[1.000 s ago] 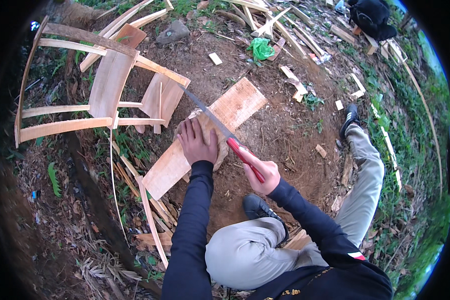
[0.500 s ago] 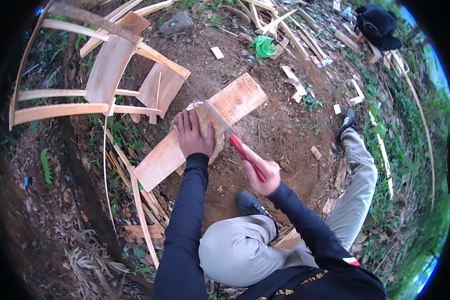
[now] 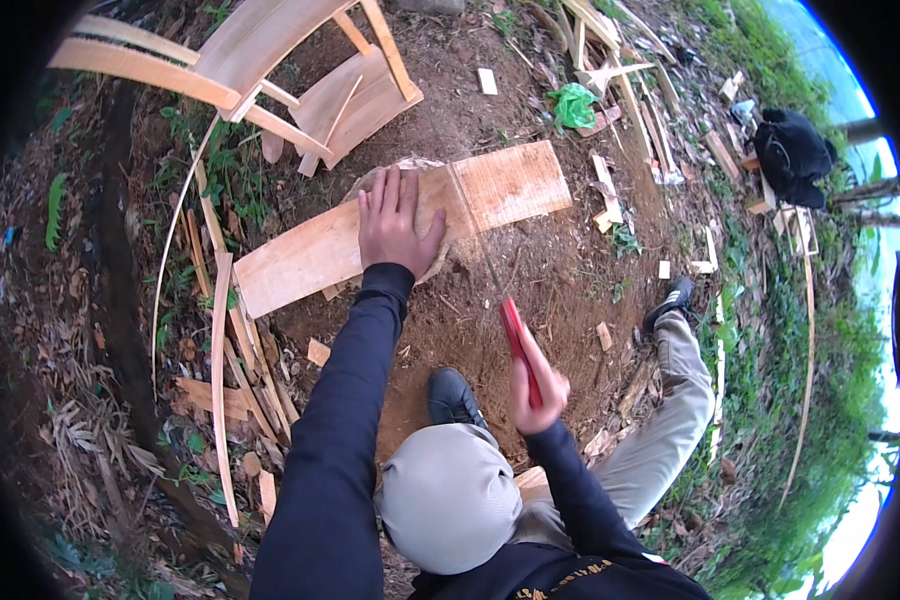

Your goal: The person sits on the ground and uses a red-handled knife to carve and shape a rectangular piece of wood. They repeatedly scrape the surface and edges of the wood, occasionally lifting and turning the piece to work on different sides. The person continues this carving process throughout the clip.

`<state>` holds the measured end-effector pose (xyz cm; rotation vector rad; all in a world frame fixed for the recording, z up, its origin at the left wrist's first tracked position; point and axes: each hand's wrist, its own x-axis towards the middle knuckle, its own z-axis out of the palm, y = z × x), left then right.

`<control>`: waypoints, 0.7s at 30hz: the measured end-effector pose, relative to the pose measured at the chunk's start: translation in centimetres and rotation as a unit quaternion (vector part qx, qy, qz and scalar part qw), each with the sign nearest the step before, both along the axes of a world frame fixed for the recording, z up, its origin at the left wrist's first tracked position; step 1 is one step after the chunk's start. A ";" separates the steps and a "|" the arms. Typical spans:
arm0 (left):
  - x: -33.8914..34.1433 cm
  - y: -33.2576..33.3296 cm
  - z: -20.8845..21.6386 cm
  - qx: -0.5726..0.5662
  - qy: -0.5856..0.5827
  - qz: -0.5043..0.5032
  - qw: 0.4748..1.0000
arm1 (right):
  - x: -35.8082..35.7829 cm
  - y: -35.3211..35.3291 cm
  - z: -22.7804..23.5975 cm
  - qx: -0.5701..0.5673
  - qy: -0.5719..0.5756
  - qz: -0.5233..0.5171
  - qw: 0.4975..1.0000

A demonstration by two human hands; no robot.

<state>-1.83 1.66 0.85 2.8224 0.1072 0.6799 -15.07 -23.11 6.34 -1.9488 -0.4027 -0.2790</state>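
Note:
A pale plank [image 3: 305, 260] lies across a tree stump [image 3: 436, 264] on the dirt. My left hand [image 3: 398, 230] presses flat on its middle, fingers stretched forward and thumb out to the side. In my right hand [image 3: 542, 395] is a handsaw [image 3: 516, 330], gripped by its red handle nearer to my body. Its thin blade runs away from me across the plank, right of my left hand, along a dark line. Right of that line the wood looks rougher and redder. The far end of the blade is hard to make out.
A wooden chair-like frame [image 3: 270, 45] lies beyond the plank at the upper left. Long strips [image 3: 222, 390] lie left of my arm. At the far right are scrap wood [image 3: 630, 110], a green plastic bag [image 3: 574, 105] and a black bundle [image 3: 792, 158]. My shoe [image 3: 455, 398] stands near the stump.
My right hand has drawn the saw back toward my body, so more of its blade shows on the near side of the plank. My left hand stays on the plank. The view has shifted.

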 end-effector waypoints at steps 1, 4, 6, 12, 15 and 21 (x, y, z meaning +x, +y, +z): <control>0.1 -0.1 0.0 0.000 -0.005 -0.001 1.000 | -1.9 -1.5 -0.5 -0.020 -0.019 0.005 1.000; 0.5 -0.4 0.4 0.000 -0.008 -0.002 1.000 | -3.5 -2.8 -1.3 -0.027 -0.044 0.019 0.998; 0.3 -0.6 0.4 0.001 -0.001 -0.004 1.000 | -0.1 -0.3 -1.1 -0.018 -0.043 0.006 0.999; -0.1 0.1 0.5 -0.005 0.011 -0.001 1.000 | 2.4 1.4 -0.5 0.046 0.059 -0.001 0.997; 0.3 -0.4 0.6 0.000 0.004 -0.006 1.000 | -3.4 -2.9 -1.1 -0.015 -0.021 0.004 1.000; 0.0 -0.4 0.2 -0.002 0.012 -0.004 1.000 | 3.3 2.6 -0.3 -0.001 -0.025 -0.001 1.000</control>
